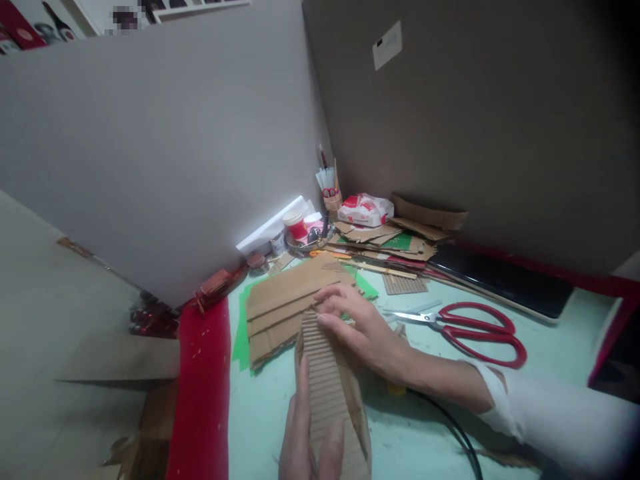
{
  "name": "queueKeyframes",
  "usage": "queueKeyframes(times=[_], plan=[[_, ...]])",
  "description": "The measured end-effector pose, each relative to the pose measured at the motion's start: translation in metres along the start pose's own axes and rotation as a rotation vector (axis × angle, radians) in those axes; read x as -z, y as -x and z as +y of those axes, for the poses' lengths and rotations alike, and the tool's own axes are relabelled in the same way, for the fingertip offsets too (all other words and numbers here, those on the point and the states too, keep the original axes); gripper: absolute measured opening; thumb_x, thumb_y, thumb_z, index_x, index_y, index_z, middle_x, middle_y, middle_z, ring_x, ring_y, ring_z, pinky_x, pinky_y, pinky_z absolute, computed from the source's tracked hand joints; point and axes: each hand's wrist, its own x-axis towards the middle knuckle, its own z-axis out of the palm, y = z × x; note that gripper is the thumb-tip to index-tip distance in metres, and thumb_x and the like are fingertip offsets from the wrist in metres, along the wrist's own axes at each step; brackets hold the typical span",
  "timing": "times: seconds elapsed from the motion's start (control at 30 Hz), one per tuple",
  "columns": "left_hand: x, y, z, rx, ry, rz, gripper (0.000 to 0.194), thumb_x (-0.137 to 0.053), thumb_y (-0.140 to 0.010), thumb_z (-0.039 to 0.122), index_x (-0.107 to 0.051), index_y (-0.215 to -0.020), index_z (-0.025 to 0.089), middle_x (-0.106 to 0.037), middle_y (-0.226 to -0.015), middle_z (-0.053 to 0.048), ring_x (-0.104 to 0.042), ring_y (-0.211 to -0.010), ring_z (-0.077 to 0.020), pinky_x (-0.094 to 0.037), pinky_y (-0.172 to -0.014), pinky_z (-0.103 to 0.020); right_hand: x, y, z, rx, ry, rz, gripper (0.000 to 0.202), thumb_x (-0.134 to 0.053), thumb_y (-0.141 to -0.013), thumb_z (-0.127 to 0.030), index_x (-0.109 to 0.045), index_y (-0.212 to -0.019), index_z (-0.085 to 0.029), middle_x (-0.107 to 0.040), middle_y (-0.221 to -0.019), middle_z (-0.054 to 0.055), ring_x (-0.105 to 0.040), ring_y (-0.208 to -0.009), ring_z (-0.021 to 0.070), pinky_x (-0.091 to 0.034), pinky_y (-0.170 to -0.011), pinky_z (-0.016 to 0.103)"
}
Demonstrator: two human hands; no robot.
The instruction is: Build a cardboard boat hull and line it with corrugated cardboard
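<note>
1. The left hand [307, 433] lies at the lower edge of the view with its fingers stretched out flat along a strip of corrugated cardboard [327, 387], one finger on each long edge; the palm is cut off by the frame, so whether it grips from below cannot be told.
2. The right hand [357, 330] reaches in from the right, fingers open and pressed flat on the far end of the same strip; it holds nothing closed in its grasp.
3. The corrugated strip runs lengthwise between the two hands, ribs upward, lying on a piece of brown paper on the pale green surface [550, 347].
4. Just beyond the right hand's fingertips lies a stack of flat cardboard sheets [280, 300] on a green sheet [241, 337].
5. To the right of the right hand, near its wrist, red-handled scissors [470, 330] lie shut on the surface.
6. A black cable [453, 430] runs under the right forearm.
7. Farther off beyond both hands sit cardboard scraps [395, 240], a white plastic bag [365, 210] and a red cup [295, 223].
</note>
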Motion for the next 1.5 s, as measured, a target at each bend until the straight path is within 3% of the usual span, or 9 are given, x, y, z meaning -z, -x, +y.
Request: queueKeyframes(times=[0.27, 0.43, 0.57, 0.7, 1.0, 1.13, 1.23, 1.37, 1.5], plan=[[0.007, -0.004, 0.001, 0.062, 0.062, -0.039, 0.066, -0.051, -0.091, 0.041, -0.037, -0.150, 0.015, -0.045, -0.152, -0.015, -0.035, -0.142, -0.0345, -0.023, -0.117, -0.043, 0.001, -0.006, 0.006, -0.083, -0.118, -0.040, 0.019, -0.058, -0.095, -0.019, -0.063, -0.077, -0.018, -0.065, -0.100, 0.004, -0.060, -0.097, 0.0188, -0.045, -0.089, 0.034], [0.015, -0.007, 0.005, 0.121, 0.150, -0.020, 0.057, -0.055, -0.090, 0.049, -0.052, -0.141, 0.025, -0.052, -0.148, -0.009, -0.041, -0.138, -0.0319, -0.036, -0.109, -0.040, 0.000, -0.007, 0.019, -0.184, -0.215, -0.101, 0.021, -0.060, -0.097, -0.033, -0.064, -0.089, -0.014, -0.066, -0.091, 0.002, -0.064, -0.080, 0.0161, -0.054, -0.073, 0.034], [0.022, -0.013, 0.013, 0.193, 0.203, 0.015, 0.047, -0.061, -0.085, 0.053, -0.066, -0.121, 0.024, -0.063, -0.132, -0.011, -0.058, -0.119, -0.0325, -0.049, -0.090, -0.037, 0.000, -0.007, 0.014, -0.223, -0.247, -0.123, 0.020, -0.061, -0.095, -0.032, -0.063, -0.084, -0.015, -0.065, -0.090, 0.002, -0.063, -0.079, 0.0159, -0.053, -0.071, 0.032], [0.025, -0.019, 0.019, 0.292, 0.400, 0.046, 0.067, -0.070, -0.079, 0.050, -0.048, -0.137, 0.024, -0.067, -0.119, -0.011, -0.064, -0.109, -0.0297, -0.049, -0.088, -0.035, -0.004, -0.003, 0.005, -0.222, -0.244, -0.163, 0.019, -0.060, -0.093, -0.030, -0.064, -0.080, -0.017, -0.064, -0.085, 0.002, -0.061, -0.078, 0.0166, -0.048, -0.069, 0.029], [0.031, -0.030, 0.024, 0.748, 1.023, -0.286, 0.051, -0.066, -0.086, 0.033, -0.057, -0.135, 0.020, -0.074, -0.102, -0.009, -0.070, -0.096, -0.0287, -0.050, -0.091, -0.040, -0.015, 0.013, -0.003, -0.062, -0.180, -0.322, 0.013, -0.059, -0.093, -0.025, -0.062, -0.083, -0.019, -0.065, -0.092, 0.003, -0.061, -0.086, 0.0173, -0.047, -0.078, 0.029], [0.031, -0.028, 0.022, 0.681, 0.946, -0.305, 0.047, -0.066, -0.087, 0.034, -0.060, -0.132, 0.019, -0.074, -0.093, -0.008, -0.069, -0.092, -0.0271, -0.049, -0.090, -0.039, -0.013, 0.015, -0.011, -0.029, -0.088, -0.330, 0.013, -0.058, -0.093, -0.024, -0.058, -0.081, -0.020, -0.064, -0.094, 0.004, -0.058, -0.090, 0.0185, -0.045, -0.082, 0.030], [0.031, -0.030, 0.021, 0.572, 0.954, -0.316, 0.039, -0.061, -0.091, 0.035, -0.064, -0.126, 0.020, -0.074, -0.098, -0.007, -0.067, -0.098, -0.0258, -0.047, -0.092, -0.036, -0.008, 0.016, -0.018, -0.066, -0.014, -0.318, 0.016, -0.049, -0.098, -0.024, -0.053, -0.083, -0.021, -0.058, -0.082, 0.002, -0.053, -0.076, 0.0164, -0.043, -0.070, 0.028], [0.030, -0.036, 0.017, 0.632, 0.993, -0.326, 0.040, -0.051, -0.096, 0.044, -0.069, -0.119, 0.017, -0.074, -0.102, -0.008, -0.066, -0.100, -0.0251, -0.047, -0.091, -0.035, 0.000, 0.015, -0.024, -0.135, 0.023, -0.322, 0.022, -0.042, -0.102, -0.026, -0.048, -0.080, -0.023, -0.048, -0.066, -0.003, -0.043, -0.057, 0.0133, -0.036, -0.052, 0.025], [0.031, -0.040, 0.010, 0.650, 0.913, -0.299, 0.045, -0.049, -0.096, 0.048, -0.071, -0.114, 0.013, -0.075, -0.100, -0.009, -0.065, -0.100, -0.0251, -0.046, -0.090, -0.034, -0.001, 0.016, -0.023, -0.135, 0.014, -0.401, 0.024, -0.044, -0.101, -0.029, -0.049, -0.079, -0.023, -0.052, -0.064, -0.004, -0.047, -0.054, 0.0121, -0.038, -0.050, 0.022]])
